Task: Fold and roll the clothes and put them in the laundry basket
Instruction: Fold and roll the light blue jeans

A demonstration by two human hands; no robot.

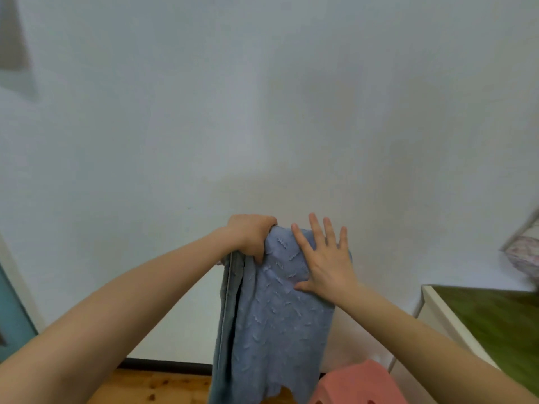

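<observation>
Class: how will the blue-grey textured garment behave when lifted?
Probably floppy: the blue-grey textured knit garment hangs limp below the gripping left hand. Likely light: one grip carries it. Its nubbly surface probably resists slipping under the flat right hand.

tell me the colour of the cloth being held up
The cloth is blue-grey with small raised squiggles; the head view shows it.

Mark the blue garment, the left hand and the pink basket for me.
blue garment [277,322], head view, middle of the hanging knit front.
left hand [250,234], head view, back of the hand.
pink basket [358,380], head view, its visible upper wall.
</observation>
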